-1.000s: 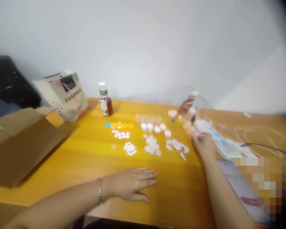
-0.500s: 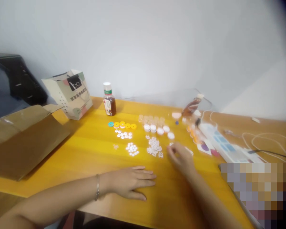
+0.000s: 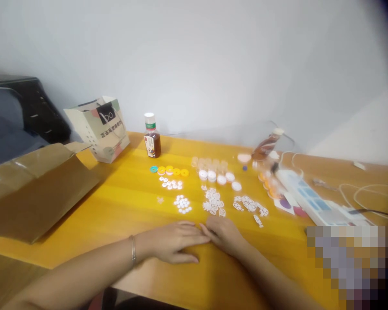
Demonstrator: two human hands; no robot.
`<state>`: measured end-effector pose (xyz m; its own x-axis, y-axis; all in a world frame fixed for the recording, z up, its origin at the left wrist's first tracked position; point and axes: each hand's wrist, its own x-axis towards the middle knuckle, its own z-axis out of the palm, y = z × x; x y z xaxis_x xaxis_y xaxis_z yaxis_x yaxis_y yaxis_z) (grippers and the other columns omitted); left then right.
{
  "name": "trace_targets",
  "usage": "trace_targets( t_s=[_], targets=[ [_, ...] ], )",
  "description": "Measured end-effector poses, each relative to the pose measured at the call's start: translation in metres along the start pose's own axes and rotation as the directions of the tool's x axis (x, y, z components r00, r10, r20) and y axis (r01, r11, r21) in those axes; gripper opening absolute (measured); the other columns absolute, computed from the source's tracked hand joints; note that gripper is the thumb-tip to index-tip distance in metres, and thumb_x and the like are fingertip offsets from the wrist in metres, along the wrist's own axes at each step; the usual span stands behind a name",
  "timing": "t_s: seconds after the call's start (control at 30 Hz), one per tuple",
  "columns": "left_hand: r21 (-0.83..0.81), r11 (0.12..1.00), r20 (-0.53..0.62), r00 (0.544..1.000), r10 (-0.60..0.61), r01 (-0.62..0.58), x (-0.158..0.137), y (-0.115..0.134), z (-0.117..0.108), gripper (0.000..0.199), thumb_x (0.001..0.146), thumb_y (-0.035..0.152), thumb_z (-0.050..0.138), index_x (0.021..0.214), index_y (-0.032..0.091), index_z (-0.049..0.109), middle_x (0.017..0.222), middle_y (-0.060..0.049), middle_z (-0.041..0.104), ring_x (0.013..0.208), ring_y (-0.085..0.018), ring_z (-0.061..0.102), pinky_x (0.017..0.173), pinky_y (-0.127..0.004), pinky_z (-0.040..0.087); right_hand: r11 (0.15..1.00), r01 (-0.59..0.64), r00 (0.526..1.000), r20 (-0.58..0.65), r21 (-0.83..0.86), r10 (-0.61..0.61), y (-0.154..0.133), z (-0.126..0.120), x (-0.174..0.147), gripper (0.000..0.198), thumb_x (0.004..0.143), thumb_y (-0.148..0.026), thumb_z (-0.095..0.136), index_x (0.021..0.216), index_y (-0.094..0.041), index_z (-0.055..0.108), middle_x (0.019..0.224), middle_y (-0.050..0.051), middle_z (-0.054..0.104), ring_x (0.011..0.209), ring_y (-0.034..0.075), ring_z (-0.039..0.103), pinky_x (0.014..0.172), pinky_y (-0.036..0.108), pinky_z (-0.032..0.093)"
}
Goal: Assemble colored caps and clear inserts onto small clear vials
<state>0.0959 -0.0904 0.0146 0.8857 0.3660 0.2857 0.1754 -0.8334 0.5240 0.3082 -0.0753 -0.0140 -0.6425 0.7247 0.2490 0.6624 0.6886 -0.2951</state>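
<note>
My left hand [image 3: 177, 241] lies flat on the yellow table [image 3: 110, 224], fingers stretched out, thumb apart, holding nothing visible. My right hand [image 3: 224, 234] is curled just beside it, and the two meet or overlap at the fingertips. Whatever is inside the right fingers, if anything, is hidden. Just beyond that hand is a pile of white openwork plastic pieces [image 3: 213, 200]. To its right sits a second group of white cut-out pieces [image 3: 247, 202], with a single one [image 3: 258, 221] nearer me. Small white round pieces [image 3: 183, 203] lie beyond my left hand.
Behind are yellow rings [image 3: 170, 170], white round lids [image 3: 211, 175] and clear cups [image 3: 210, 164]. A brown bottle [image 3: 152, 140] stands upright; another bottle [image 3: 267, 144] tilts. At left are a cardboard box [image 3: 42, 193] and a paper bag [image 3: 100, 131]; at right, a power strip [image 3: 310, 196] with cables.
My right hand has moved left and toward me, from beside the white pieces to my left hand. The second group of cut-out pieces is now uncovered. The view has shifted slightly.
</note>
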Motion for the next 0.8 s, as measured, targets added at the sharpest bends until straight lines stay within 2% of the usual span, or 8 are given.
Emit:
trace_targets(
  t_s=[0.1,0.2,0.27,0.33,0.53,0.67,0.73,0.8],
  targets=[
    [0.076,0.984,-0.273,0.953,-0.134,0.16,-0.005,-0.019,-0.012,0.031,0.084,0.024,0.045,0.115,0.02,0.05,0.101,-0.009,0.061,0.094,-0.018,0.054,0.086,-0.034,0.041,0.997,-0.036,0.999,-0.008,0.067,0.037,-0.001,-0.001,0.002,0.038,0.087,-0.032,0.034,0.057,-0.022,0.053,0.054,0.002,0.053,0.051,0.013,0.042,0.05,0.026,0.027],
    [0.092,0.886,-0.608,0.731,-0.311,0.454,-0.016,-0.049,-0.033,0.019,0.084,0.023,0.044,0.098,0.017,0.056,0.088,-0.008,0.059,0.085,-0.018,0.054,0.08,-0.033,0.042,0.992,-0.077,0.997,0.0,0.096,0.077,-0.002,-0.004,0.004,0.04,0.087,-0.034,0.035,0.052,-0.021,0.049,0.05,0.001,0.049,0.047,0.013,0.038,0.049,0.026,0.025],
    [0.066,0.781,-0.685,0.598,-0.417,0.621,-0.024,-0.069,-0.045,0.017,0.082,0.026,0.046,0.093,0.017,0.055,0.085,-0.006,0.056,0.085,-0.018,0.053,0.081,-0.034,0.042,0.989,-0.093,0.996,0.007,0.118,0.093,-0.002,-0.005,0.004,0.04,0.086,-0.034,0.036,0.05,-0.021,0.045,0.049,0.0,0.046,0.046,0.012,0.036,0.048,0.027,0.024],
    [0.036,0.729,-0.664,0.561,-0.494,0.684,-0.029,-0.084,-0.051,0.017,0.078,0.028,0.05,0.091,0.017,0.055,0.085,-0.005,0.054,0.083,-0.018,0.053,0.078,-0.032,0.043,0.986,-0.098,0.995,0.012,0.134,0.098,-0.002,-0.005,0.005,0.039,0.085,-0.034,0.038,0.049,-0.021,0.043,0.048,0.0,0.046,0.046,0.012,0.036,0.048,0.027,0.023],
    [0.0,0.702,-0.587,0.569,-0.577,0.712,-0.031,-0.098,-0.048,0.012,0.078,0.026,0.05,0.081,0.016,0.055,0.079,-0.003,0.055,0.073,-0.016,0.053,0.069,-0.028,0.043,0.978,-0.126,0.992,0.019,0.165,0.125,-0.002,-0.006,0.005,0.038,0.084,-0.034,0.04,0.049,-0.02,0.039,0.049,-0.001,0.044,0.046,0.012,0.035,0.048,0.026,0.022],
    [-0.011,0.727,-0.614,0.569,-0.547,0.686,-0.022,-0.082,-0.043,0.011,0.081,0.025,0.047,0.079,0.016,0.054,0.078,-0.003,0.055,0.075,-0.015,0.052,0.071,-0.028,0.042,0.977,-0.14,0.99,0.033,0.162,0.137,-0.003,-0.008,0.005,0.038,0.084,-0.034,0.04,0.049,-0.02,0.037,0.048,-0.001,0.043,0.045,0.011,0.034,0.048,0.025,0.022],
    [-0.039,0.802,-0.606,0.624,-0.494,0.596,-0.013,-0.063,-0.035,0.012,0.082,0.026,0.046,0.082,0.016,0.054,0.08,-0.004,0.055,0.078,-0.015,0.052,0.074,-0.027,0.041,0.979,-0.136,0.991,0.042,0.155,0.131,-0.002,-0.008,0.006,0.038,0.084,-0.034,0.039,0.049,-0.02,0.038,0.049,-0.001,0.044,0.045,0.011,0.035,0.048,0.025,0.022],
    [-0.062,0.878,-0.483,0.756,-0.442,0.474,-0.003,-0.043,-0.022,0.013,0.083,0.026,0.046,0.083,0.016,0.055,0.081,-0.003,0.056,0.078,-0.013,0.052,0.073,-0.025,0.041,0.979,-0.135,0.991,0.048,0.15,0.129,0.0,-0.007,0.006,0.037,0.085,-0.034,0.038,0.05,-0.02,0.038,0.049,-0.002,0.044,0.046,0.01,0.035,0.047,0.024,0.023]
  ],
)
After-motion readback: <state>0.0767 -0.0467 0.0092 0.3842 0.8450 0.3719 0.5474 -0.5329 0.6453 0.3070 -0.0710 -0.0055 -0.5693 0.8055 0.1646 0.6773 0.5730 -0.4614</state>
